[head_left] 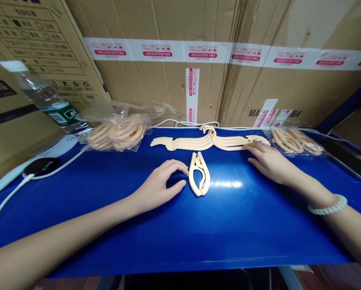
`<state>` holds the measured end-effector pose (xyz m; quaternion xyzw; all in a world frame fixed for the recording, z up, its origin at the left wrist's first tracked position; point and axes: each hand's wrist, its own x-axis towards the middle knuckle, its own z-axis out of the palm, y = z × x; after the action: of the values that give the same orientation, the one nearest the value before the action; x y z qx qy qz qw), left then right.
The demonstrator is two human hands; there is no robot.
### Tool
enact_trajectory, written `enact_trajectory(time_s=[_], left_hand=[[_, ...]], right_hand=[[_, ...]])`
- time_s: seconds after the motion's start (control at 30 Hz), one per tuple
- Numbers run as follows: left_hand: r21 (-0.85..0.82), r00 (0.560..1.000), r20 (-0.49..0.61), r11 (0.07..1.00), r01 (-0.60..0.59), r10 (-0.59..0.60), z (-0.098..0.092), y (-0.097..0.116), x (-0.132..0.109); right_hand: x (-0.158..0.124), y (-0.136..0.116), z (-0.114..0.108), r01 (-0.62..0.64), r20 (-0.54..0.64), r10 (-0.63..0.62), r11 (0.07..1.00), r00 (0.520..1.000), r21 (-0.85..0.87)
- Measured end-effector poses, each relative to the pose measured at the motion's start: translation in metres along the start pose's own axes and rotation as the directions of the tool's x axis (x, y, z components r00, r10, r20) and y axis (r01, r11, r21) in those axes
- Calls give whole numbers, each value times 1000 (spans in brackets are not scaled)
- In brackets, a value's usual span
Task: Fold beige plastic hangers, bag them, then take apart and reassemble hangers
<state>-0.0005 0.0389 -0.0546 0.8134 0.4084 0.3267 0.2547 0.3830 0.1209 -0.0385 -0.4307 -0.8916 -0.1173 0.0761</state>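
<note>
A folded peach plastic hanger (199,174) lies in the middle of the blue table (198,233). My left hand (160,183) rests beside it, fingers curved and apart, index fingertip touching its left edge. Behind it lies a small stack of unfolded peach hangers (209,141) spread wide. My right hand (268,161) lies flat and open, fingertips touching the right end of that stack. A beaded bracelet (328,205) is on my right wrist.
A plastic bag of folded hangers (117,131) sits back left, another bag (295,140) back right. A water bottle (46,96), a white handheld fan (32,161) and a black puck with white cable (40,166) lie left. Cardboard boxes (198,60) wall the back. A dark tray (349,157) is far right.
</note>
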Motion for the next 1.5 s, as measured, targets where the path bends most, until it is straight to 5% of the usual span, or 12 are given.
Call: enact_trajectory(time_s=[0.47, 0.8, 1.0, 1.2, 1.5], left_hand=[[-24, 1000, 4, 1000, 11, -11, 0, 0, 0], [-112, 989, -97, 989, 101, -112, 1, -1, 1], [-327, 956, -202, 935, 141, -215, 4, -3, 3], [-510, 921, -165, 830, 227, -353, 4, -9, 7], [-681, 825, -217, 686, 255, -522, 2, -5, 13]], right_hand=[[7, -5, 2, 17, -146, 31, 948, 989, 317], [7, -8, 0, -99, -143, 177, 895, 974, 434], [6, -9, -9, -86, -217, 227, 852, 949, 516], [3, -12, -23, -80, -297, 294, 821, 909, 566], [1, -23, -29, -66, -268, 257, 824, 928, 563]])
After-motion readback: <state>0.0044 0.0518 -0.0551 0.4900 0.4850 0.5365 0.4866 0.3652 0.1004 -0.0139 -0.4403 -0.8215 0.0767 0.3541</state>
